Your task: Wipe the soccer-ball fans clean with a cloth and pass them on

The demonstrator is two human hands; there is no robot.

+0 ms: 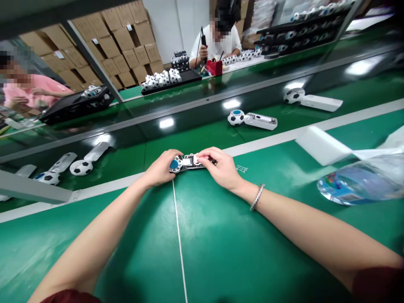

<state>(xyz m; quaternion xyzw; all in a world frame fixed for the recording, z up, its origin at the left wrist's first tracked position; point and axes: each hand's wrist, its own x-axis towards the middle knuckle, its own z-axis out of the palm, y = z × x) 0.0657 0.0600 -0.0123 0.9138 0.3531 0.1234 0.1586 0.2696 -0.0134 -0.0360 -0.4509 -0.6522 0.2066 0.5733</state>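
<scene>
A small football-patterned device (176, 164) with a blue disc on its ball and an open white handle lies at the far edge of my green bench. Its ball end is gripped between the thumb and fingers of my left hand (163, 167). Over the handle end, my right hand (219, 167) pinches a small white part (196, 159) against the open housing. What exactly sits under the right fingertips is partly hidden. A white cord (179, 235) runs from near the ball down across the bench toward me.
Beyond a pale rail (261, 146) runs a green conveyor (195, 136) carrying similar football devices (236, 118). To the right are a clear water bottle (350, 181) and a blurred white piece (323, 145). Two co-workers sit across, near black trays (186, 77) and stacked cartons (126, 40).
</scene>
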